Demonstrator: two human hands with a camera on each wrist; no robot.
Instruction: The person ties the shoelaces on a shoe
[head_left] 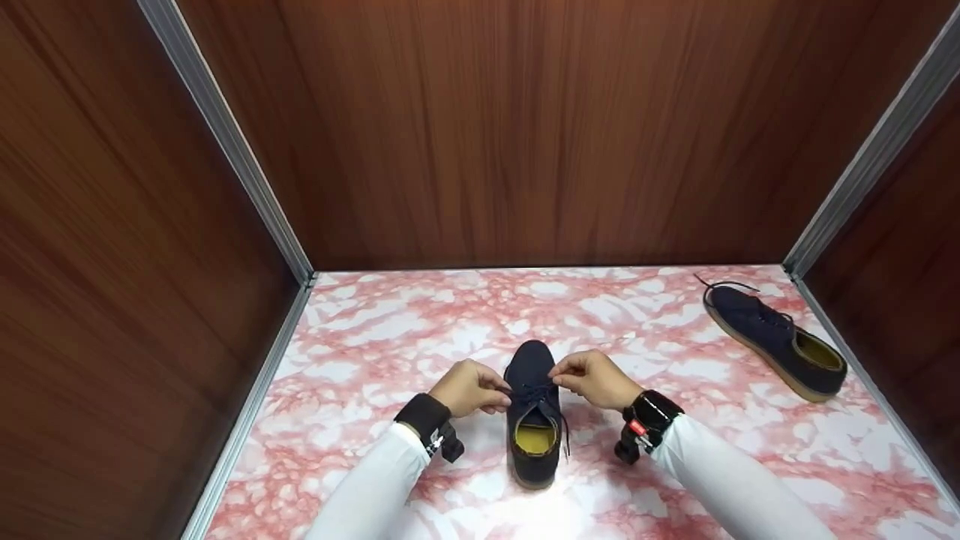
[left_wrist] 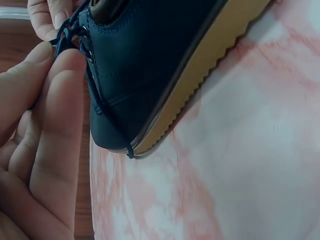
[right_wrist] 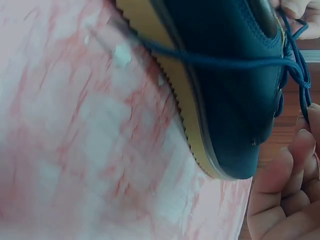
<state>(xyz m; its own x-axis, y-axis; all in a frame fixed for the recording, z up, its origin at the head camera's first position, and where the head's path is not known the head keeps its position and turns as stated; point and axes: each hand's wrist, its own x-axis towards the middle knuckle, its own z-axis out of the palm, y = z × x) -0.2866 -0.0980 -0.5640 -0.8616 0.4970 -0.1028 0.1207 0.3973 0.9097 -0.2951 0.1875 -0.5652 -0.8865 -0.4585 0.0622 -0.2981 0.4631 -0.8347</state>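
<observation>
A dark navy lace-up shoe [head_left: 531,360] stands upright in the middle of the table, toe pointing away from me, its yellow insole showing. At its left side my left hand [head_left: 466,388] pinches part of the shoelace [left_wrist: 66,39] between thumb and forefinger, close to the knot. From the right, my right hand [head_left: 598,380] pinches another part of the lace [right_wrist: 303,95] with its fingertips. One loose lace end runs down over the shoe's side in each wrist view. The tan sole has a serrated edge. My fingers partly hide how the lace is looped.
A matching navy shoe [head_left: 765,334] lies at the right of the table, a loose lace trailing beyond its toe. The red-and-white marbled tabletop [head_left: 360,330] is bounded by brown wood-grain panels [head_left: 480,135] with grey metal strips [head_left: 247,157] at the corners.
</observation>
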